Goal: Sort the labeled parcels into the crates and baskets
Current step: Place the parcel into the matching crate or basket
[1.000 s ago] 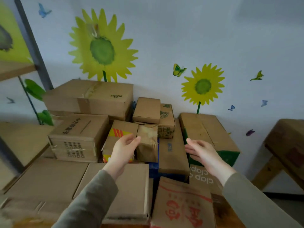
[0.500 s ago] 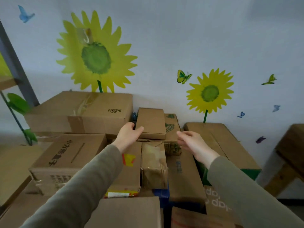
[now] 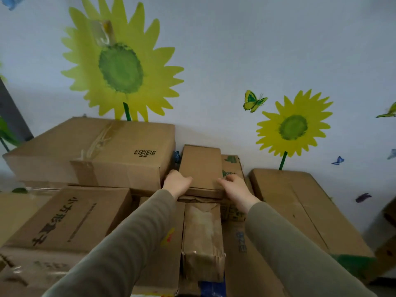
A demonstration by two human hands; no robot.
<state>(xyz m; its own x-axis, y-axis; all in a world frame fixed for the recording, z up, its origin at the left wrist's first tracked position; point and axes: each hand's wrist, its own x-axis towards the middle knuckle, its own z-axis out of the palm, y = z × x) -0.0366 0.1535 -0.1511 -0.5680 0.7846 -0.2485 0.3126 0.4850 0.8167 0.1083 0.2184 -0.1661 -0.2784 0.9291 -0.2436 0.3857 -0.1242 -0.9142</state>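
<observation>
1. While I read the pile from its left side, the barcode box [image 3: 102,153] stands just beside the left hand [image 3: 176,183], which curls round the near left corner of the small parcel [image 3: 201,166]. I cannot tell whether the knuckles touch the barcode box.
2. At the middle, the small parcel lies on top of the pile, close to the wall, with its near end over the crumpled parcel [image 3: 202,236]. I see no label on its top face.
3. On its right, the right hand [image 3: 234,187] grips the near right corner, fingers curled over the top. The green-printed box [image 3: 232,166] sits just beside and partly under the small parcel.
4. I judge three risks:
   - A lift dragged sideways could snag on the barcode box.
   - It could tip the green-printed box toward the long box [image 3: 300,211].
   - With no label and no crate or basket in view, I could sort it wrongly.
</observation>
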